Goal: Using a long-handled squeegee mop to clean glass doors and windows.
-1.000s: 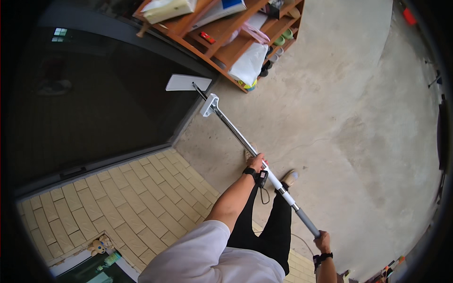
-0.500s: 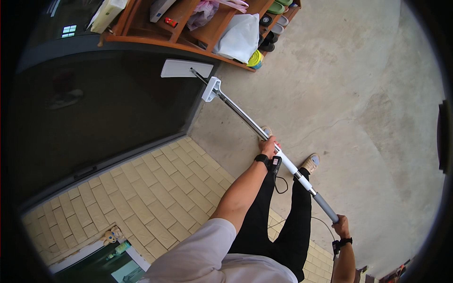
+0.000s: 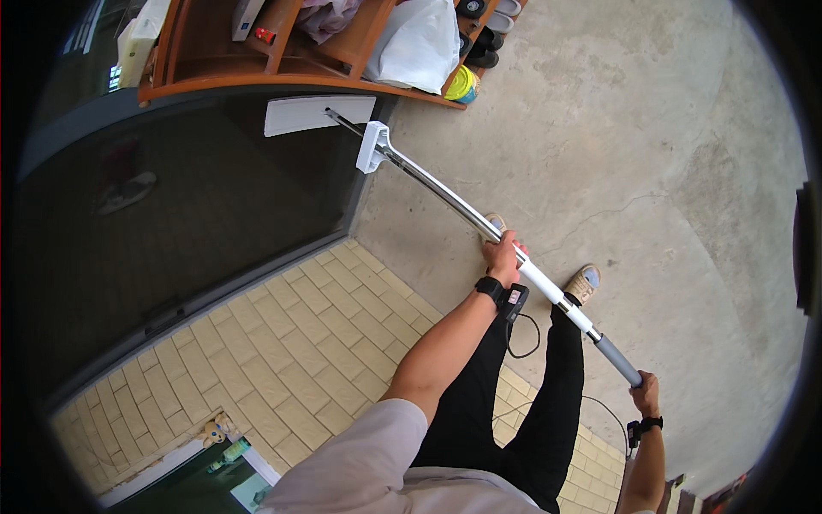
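Note:
A long-handled flat mop slants across the view, its metal pole held in both my hands. My left hand is wrapped round the pole just above the white sleeve. Lower right, my right hand grips the end of the grey handle. At the pole's far end, the white flat mop head lies against the dark glass panel, near its corner by the shelf. A white sliding wringer block sits on the pole below the head. The pad's face is hidden.
A brown wooden shelf with bags and shoes stands beside the glass. A yellow-lidded tub sits at its edge. Concrete floor spreads to the right; a cream tiled wall is at lower left. Cables hang by my wrists.
The mop head has slid left along the glass. Both my hands have shifted right and slightly, still gripping the pole. The view has moved too, with the shelf now further left and up.

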`<action>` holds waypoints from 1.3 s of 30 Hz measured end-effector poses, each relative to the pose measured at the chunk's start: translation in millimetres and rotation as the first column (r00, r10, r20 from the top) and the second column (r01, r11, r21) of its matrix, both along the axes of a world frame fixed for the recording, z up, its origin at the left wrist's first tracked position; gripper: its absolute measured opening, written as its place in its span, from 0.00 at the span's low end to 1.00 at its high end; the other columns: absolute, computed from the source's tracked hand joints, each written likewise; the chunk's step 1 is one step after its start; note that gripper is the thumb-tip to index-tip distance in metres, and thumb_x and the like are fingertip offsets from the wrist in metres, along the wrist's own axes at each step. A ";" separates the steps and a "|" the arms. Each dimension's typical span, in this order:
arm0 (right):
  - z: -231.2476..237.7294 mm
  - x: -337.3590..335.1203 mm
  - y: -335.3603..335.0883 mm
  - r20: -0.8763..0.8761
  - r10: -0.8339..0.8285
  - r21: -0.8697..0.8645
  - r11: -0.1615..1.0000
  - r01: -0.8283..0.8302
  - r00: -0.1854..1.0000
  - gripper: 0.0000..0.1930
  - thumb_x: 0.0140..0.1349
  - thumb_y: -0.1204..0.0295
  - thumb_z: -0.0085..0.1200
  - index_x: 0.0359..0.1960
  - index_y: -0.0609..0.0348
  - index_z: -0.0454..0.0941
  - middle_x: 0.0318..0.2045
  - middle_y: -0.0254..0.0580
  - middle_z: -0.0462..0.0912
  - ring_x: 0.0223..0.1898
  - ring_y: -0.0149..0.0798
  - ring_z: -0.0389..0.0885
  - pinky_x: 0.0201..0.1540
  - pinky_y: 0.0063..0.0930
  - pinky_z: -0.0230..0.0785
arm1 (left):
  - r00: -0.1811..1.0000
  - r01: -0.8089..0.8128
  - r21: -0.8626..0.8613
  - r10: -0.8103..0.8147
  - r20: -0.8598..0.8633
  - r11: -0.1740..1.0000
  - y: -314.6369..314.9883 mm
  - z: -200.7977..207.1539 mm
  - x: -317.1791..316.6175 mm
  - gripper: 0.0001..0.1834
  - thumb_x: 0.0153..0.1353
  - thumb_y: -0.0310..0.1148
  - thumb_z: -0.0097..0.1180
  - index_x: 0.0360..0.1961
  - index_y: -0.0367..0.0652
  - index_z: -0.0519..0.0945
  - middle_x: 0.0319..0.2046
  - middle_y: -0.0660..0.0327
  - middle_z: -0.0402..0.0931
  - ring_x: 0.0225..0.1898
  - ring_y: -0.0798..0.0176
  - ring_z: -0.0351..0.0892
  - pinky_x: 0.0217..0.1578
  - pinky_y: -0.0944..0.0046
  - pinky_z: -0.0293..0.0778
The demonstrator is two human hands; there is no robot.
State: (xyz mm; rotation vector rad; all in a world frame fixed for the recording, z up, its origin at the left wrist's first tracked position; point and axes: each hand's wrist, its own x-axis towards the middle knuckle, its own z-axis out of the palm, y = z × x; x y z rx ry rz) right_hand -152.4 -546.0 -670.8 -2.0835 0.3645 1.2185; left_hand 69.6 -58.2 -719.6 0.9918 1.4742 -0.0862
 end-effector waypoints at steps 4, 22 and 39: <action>-10.7 -2.0 2.6 0.029 0.015 -0.059 0.998 -0.013 0.999 0.06 0.41 0.81 0.55 0.24 0.63 0.78 0.18 0.55 0.75 0.20 0.53 0.74 0.25 0.39 0.66 | 0.999 -0.038 0.011 0.038 -0.011 0.999 -2.1 -4.2 4.4 0.09 0.60 0.31 0.59 0.30 0.41 0.70 0.22 0.62 0.69 0.19 0.63 0.73 0.19 0.62 0.75; -73.9 -2.4 2.1 0.158 0.154 -0.203 0.972 -0.120 0.975 0.06 0.45 0.81 0.55 0.27 0.64 0.79 0.24 0.59 0.79 0.29 0.61 0.79 0.31 0.45 0.70 | 0.995 -0.082 -0.078 0.077 -0.063 0.994 2.0 -56.2 14.2 0.09 0.55 0.26 0.57 0.29 0.42 0.67 0.22 0.60 0.67 0.18 0.60 0.70 0.22 0.57 0.76; 19.6 -38.5 2.5 0.442 0.303 -0.372 0.918 -0.135 0.844 0.06 0.54 0.81 0.50 0.31 0.57 0.76 0.24 0.53 0.77 0.26 0.60 0.75 0.29 0.50 0.66 | 0.985 -0.159 -0.327 0.170 0.003 0.932 16.8 0.8 -17.5 0.08 0.53 0.30 0.55 0.24 0.48 0.67 0.19 0.64 0.64 0.21 0.61 0.69 0.25 0.59 0.71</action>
